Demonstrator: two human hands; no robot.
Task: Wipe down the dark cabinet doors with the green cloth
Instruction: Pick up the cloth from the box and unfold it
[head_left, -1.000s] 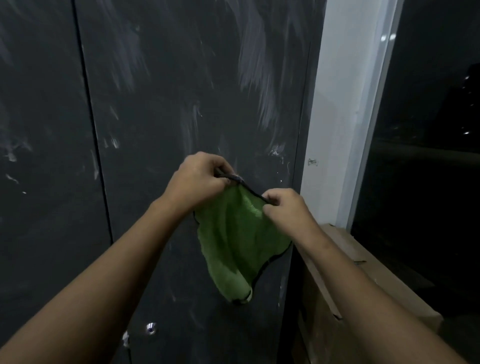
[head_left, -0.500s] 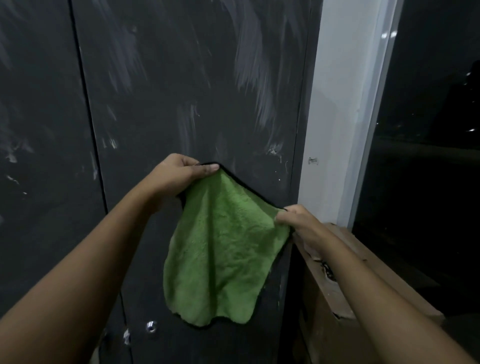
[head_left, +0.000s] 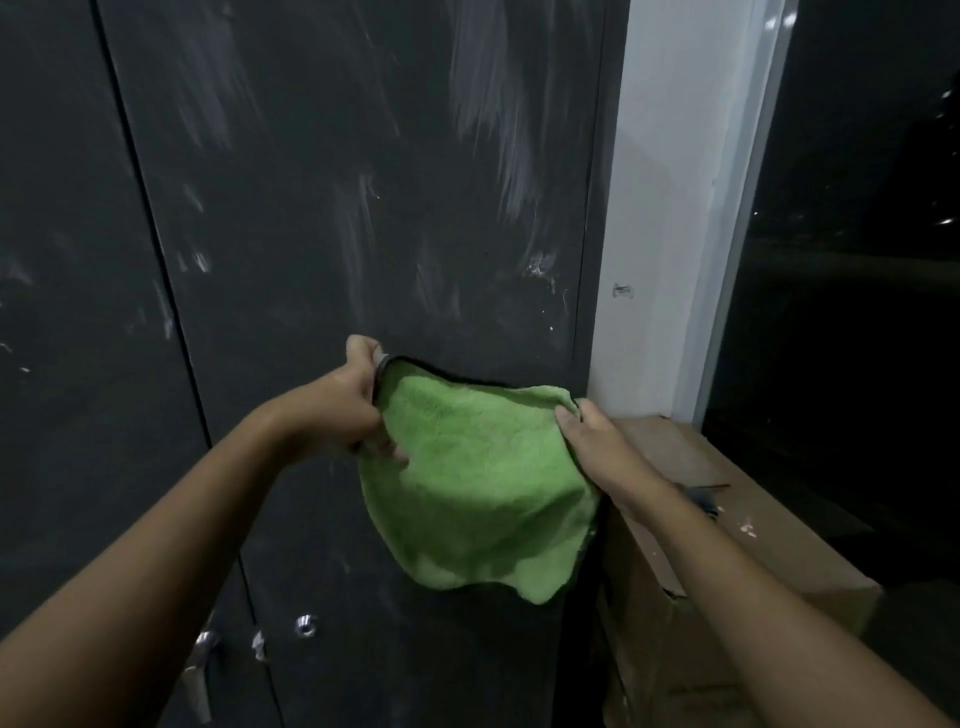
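Observation:
A green cloth (head_left: 478, 488) with a dark hem hangs spread in front of the dark cabinet door (head_left: 332, 218), which carries pale smears. My left hand (head_left: 353, 410) grips the cloth's upper left corner. My right hand (head_left: 597, 447) pinches its upper right corner. The cloth's lower part droops loosely between my arms. A second dark door (head_left: 67, 312) stands to the left, across a vertical seam.
A white wall post (head_left: 670, 208) borders the door on the right, with a dark window (head_left: 857, 260) beyond it. A brown cardboard box (head_left: 727, 519) sits low at the right. A metal lock (head_left: 305, 625) and handle (head_left: 200, 670) sit low on the doors.
The cloth went from bunched between both hands to stretched out wide. My hands moved apart, then shifted slightly right and down with the cloth held flat between them.

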